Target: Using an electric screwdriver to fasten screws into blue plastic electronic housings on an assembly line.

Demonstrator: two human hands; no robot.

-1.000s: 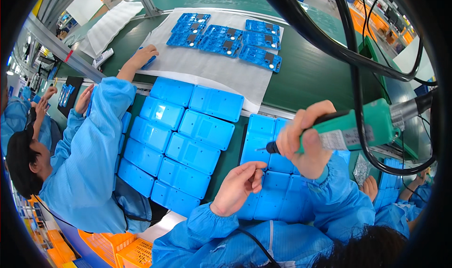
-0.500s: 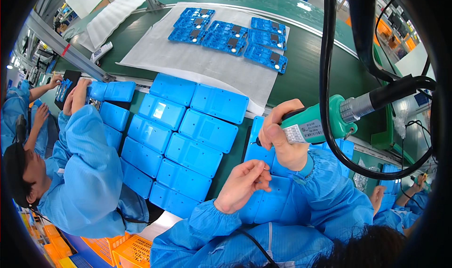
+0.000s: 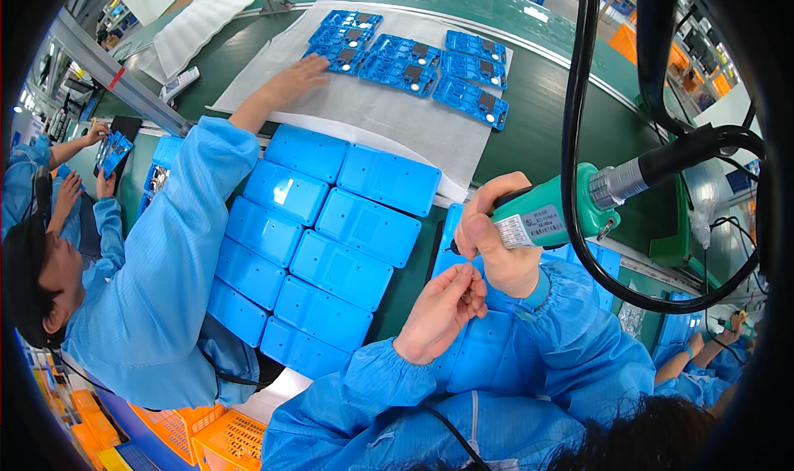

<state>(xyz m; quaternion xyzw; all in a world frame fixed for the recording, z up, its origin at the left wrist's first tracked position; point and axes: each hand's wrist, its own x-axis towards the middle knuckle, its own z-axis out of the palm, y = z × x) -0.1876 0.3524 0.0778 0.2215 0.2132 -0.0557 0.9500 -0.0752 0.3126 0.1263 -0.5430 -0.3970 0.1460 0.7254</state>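
Note:
My right hand [image 3: 503, 243] is wrapped round a green electric screwdriver [image 3: 556, 206], whose far end joins a metal collar and a black cable. The screwdriver's dark nose points left, and its bit is hidden by my fingers. Just below that nose my left hand [image 3: 442, 312] is closed in a pinch with thumb and fingers together. What the pinch holds, if anything, is too small to make out. Blue plastic housings [image 3: 473, 351] with small screw holes lie under both hands, partly covered by my sleeves.
Rows of blue housings [image 3: 366, 220] stand left of my hands. Beyond them, open housing halves with electronics [image 3: 400, 64] lie on white foam sheet [image 3: 273, 74]. A co-worker's arm [image 3: 281, 90] reaches across from the left. A thick black cable [image 3: 571, 99] loops down at right.
My left hand has moved up and right, close to the screwdriver's nose. The co-worker at left has stretched an arm out to the open housing halves. My right hand stays almost in place.

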